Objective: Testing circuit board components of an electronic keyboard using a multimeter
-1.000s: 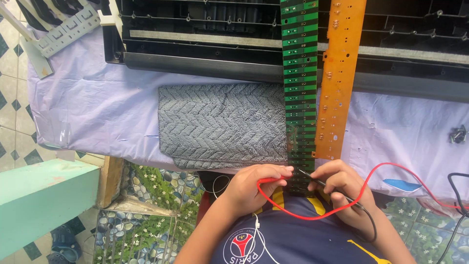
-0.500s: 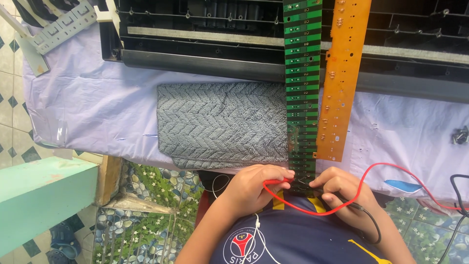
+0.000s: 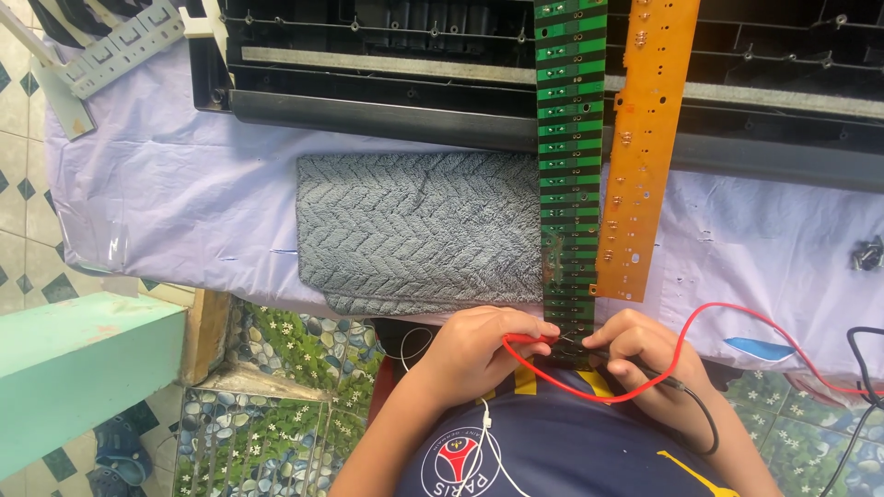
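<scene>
The left hand point(image 3: 479, 354) pinches a red test probe point(image 3: 527, 340) between thumb and fingers, its tip set against the near end of a long green circuit board point(image 3: 571, 166). The right hand point(image 3: 649, 354) has its fingers closed on a black test probe point(image 3: 635, 366), also touching that end of the board. The board runs from the desk's near edge, by the person's chest, across the white cloth point(image 3: 166, 212) to the black open casing point(image 3: 387, 83) at the far edge. An orange circuit board point(image 3: 645, 147) lies just beside it on the right. A grey towel point(image 3: 414, 230) lies to its left, touching it. A red lead point(image 3: 737, 317) loops off to the right.
</scene>
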